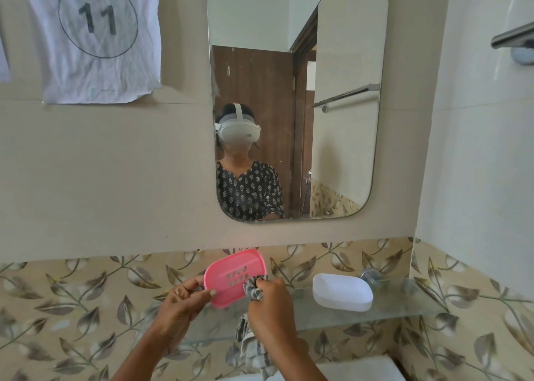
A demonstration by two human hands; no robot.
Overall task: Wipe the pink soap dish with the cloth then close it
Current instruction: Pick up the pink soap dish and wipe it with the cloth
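Held up by both hands, the pink soap dish is gripped by the left hand and is being wiped with the cloth bunched in the right hand, closing with the white part on the shelf judged still to come

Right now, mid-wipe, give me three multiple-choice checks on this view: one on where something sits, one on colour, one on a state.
1. Where is the white soap dish part?
A. On the glass shelf, to the right of the hands
B. In the left hand
C. Hanging on the towel bar

2. What colour is the perforated piece being wiped?
A. White
B. Pink
C. Green

3. What is the right hand doing?
A. Resting open on the shelf
B. Gripping the cloth against the pink piece
C. Holding the white part

Answers:
1 A, the white part lies on the shelf, apart from both hands.
2 B, the piece with the drain holes is pink, held by the left hand.
3 B, its fingers are curled round the bunched striped cloth at the piece's right edge.
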